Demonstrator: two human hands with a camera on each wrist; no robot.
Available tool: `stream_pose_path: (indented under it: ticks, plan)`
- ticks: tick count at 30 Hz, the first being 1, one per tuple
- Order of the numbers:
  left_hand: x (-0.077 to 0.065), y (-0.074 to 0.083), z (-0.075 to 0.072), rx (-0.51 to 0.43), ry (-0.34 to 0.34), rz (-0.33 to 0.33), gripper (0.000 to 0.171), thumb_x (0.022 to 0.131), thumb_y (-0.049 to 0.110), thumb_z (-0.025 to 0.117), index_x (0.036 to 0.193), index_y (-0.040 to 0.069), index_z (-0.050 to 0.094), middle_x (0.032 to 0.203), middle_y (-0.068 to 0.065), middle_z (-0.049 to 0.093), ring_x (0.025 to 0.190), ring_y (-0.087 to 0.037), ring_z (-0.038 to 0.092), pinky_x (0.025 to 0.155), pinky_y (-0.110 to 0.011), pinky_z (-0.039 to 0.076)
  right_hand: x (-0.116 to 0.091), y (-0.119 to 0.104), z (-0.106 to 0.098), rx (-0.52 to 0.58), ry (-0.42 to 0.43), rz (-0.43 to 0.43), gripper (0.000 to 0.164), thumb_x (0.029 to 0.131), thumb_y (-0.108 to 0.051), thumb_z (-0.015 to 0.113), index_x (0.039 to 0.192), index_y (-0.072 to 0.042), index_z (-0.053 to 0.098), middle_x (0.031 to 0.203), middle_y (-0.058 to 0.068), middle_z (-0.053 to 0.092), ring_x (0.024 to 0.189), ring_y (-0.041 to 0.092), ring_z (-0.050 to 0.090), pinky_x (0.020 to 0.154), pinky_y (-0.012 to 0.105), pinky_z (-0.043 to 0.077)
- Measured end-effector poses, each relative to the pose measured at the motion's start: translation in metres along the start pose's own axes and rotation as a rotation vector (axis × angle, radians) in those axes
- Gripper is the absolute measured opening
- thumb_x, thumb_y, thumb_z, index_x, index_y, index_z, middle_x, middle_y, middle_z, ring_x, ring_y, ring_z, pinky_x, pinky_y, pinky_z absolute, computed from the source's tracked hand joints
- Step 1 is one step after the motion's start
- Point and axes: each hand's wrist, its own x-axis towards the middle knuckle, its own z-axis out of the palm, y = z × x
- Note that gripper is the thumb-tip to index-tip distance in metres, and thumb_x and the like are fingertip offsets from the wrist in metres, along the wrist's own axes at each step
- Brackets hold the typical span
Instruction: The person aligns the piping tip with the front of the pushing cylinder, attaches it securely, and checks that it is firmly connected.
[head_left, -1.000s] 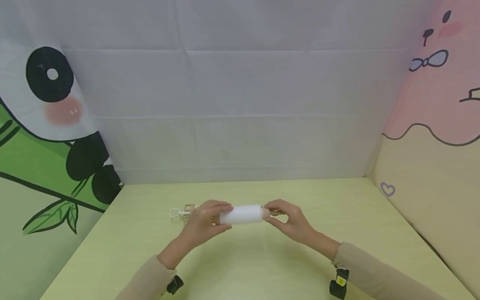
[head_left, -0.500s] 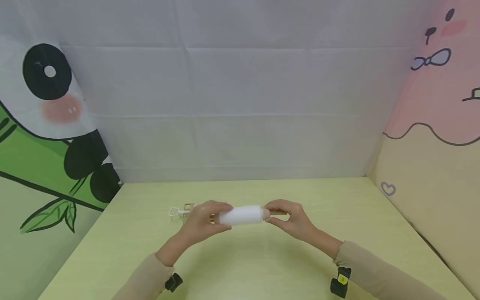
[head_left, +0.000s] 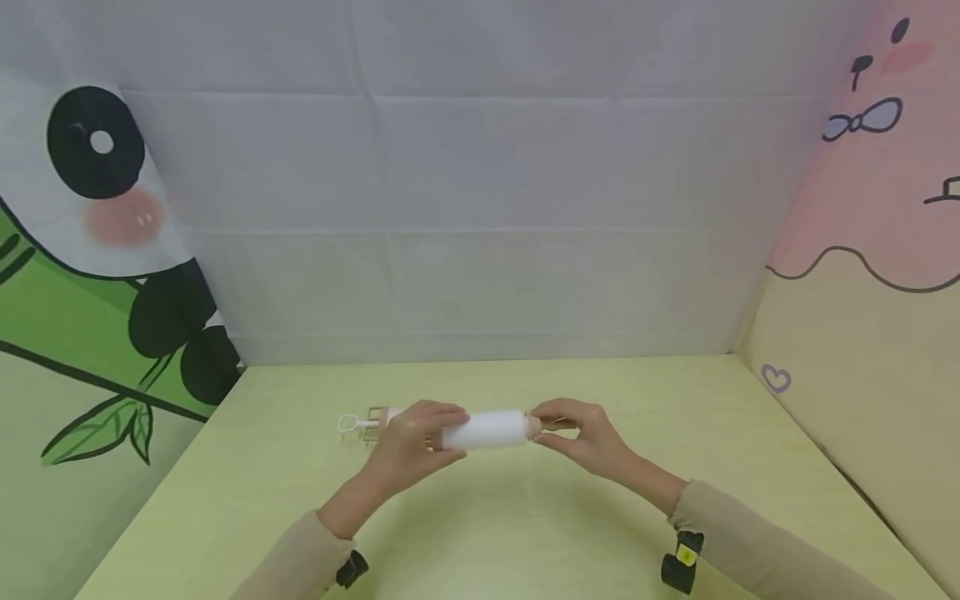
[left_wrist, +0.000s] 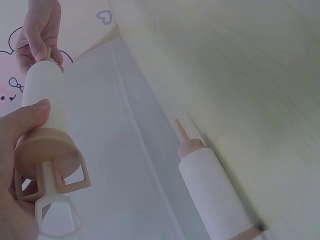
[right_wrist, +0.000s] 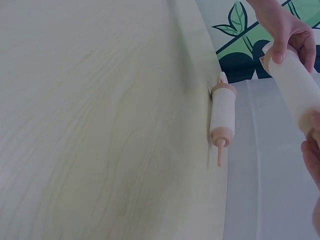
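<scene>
A plunger syringe with a white barrel and beige ends is held level above the table. My left hand grips it near its rear end, thumb and fingers on either side of the barrel. In the left wrist view the syringe's rear shows square finger loops and a white plunger handle. Fingers of my right hand pinch the beige nozzle end and partly hide it. A second, similar syringe lies on the table; in the head view my left hand covers most of it.
The pale wood-look table meets a white cloth backdrop behind the hands. Printed cartoon panels stand on both sides, a green one at left and a pink and beige one at right.
The held syringe and both hands have shifted very slightly to the right. Both grips look the same as before, and the second syringe stays where it lies.
</scene>
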Motion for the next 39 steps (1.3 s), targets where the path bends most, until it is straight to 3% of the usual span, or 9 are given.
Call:
stream_pose_path:
  ticks: [4, 8, 11, 21, 29, 39]
  plan:
    - [0.001, -0.002, -0.001, -0.042, -0.033, -0.019, 0.045, 0.059, 0.008, 0.084, 0.101, 0.005, 0.068, 0.102, -0.010, 0.065, 0.090, -0.025, 0.061, 0.060, -0.020, 0.053, 0.000, 0.004, 0.000, 0.042, 0.003, -0.015, 0.030, 0.066, 0.018, 0.068, 0.094, 0.010, 0.062, 0.091, 0.023, 0.062, 0.079, 0.029, 0.064, 0.064, 0.039, 0.055]
    - [0.003, -0.004, -0.005, -0.168, -0.119, -0.155, 0.043, 0.062, 0.008, 0.082, 0.102, 0.006, 0.067, 0.103, -0.011, 0.065, 0.089, -0.025, 0.061, 0.062, -0.019, 0.052, 0.000, 0.006, 0.001, 0.058, 0.007, -0.069, 0.031, 0.064, 0.020, 0.069, 0.093, 0.012, 0.061, 0.091, 0.025, 0.061, 0.078, 0.030, 0.064, 0.068, 0.030, 0.055]
    - [0.004, -0.003, -0.009, -0.209, -0.162, -0.225, 0.042, 0.064, 0.009, 0.081, 0.103, 0.007, 0.067, 0.105, -0.011, 0.064, 0.091, -0.026, 0.061, 0.063, -0.020, 0.052, 0.000, 0.006, 0.002, 0.062, 0.009, -0.075, 0.032, 0.063, 0.021, 0.069, 0.093, 0.013, 0.062, 0.091, 0.025, 0.061, 0.077, 0.031, 0.064, 0.070, 0.024, 0.053]
    - [0.003, 0.000, -0.008, -0.161, -0.157, -0.246, 0.042, 0.063, 0.008, 0.081, 0.103, 0.006, 0.068, 0.106, -0.011, 0.064, 0.093, -0.026, 0.061, 0.064, -0.018, 0.052, -0.001, 0.004, 0.003, 0.049, 0.004, -0.057, 0.030, 0.064, 0.020, 0.069, 0.093, 0.013, 0.062, 0.091, 0.025, 0.061, 0.077, 0.030, 0.064, 0.069, 0.025, 0.054]
    - [0.000, 0.001, -0.003, -0.103, -0.110, -0.149, 0.043, 0.062, 0.006, 0.082, 0.103, 0.004, 0.068, 0.104, -0.011, 0.064, 0.091, -0.025, 0.060, 0.063, -0.016, 0.052, -0.006, 0.005, 0.003, 0.051, 0.010, 0.059, 0.029, 0.067, 0.015, 0.070, 0.094, 0.012, 0.064, 0.093, 0.025, 0.062, 0.080, 0.032, 0.063, 0.065, 0.041, 0.054]
    - [-0.002, -0.004, 0.004, -0.023, 0.023, 0.027, 0.045, 0.056, 0.008, 0.085, 0.098, 0.004, 0.069, 0.099, -0.009, 0.067, 0.089, -0.024, 0.060, 0.062, -0.015, 0.051, -0.007, 0.008, 0.001, 0.091, 0.014, 0.118, 0.026, 0.071, 0.012, 0.068, 0.096, 0.012, 0.063, 0.092, 0.023, 0.063, 0.082, 0.019, 0.064, 0.065, 0.033, 0.055]
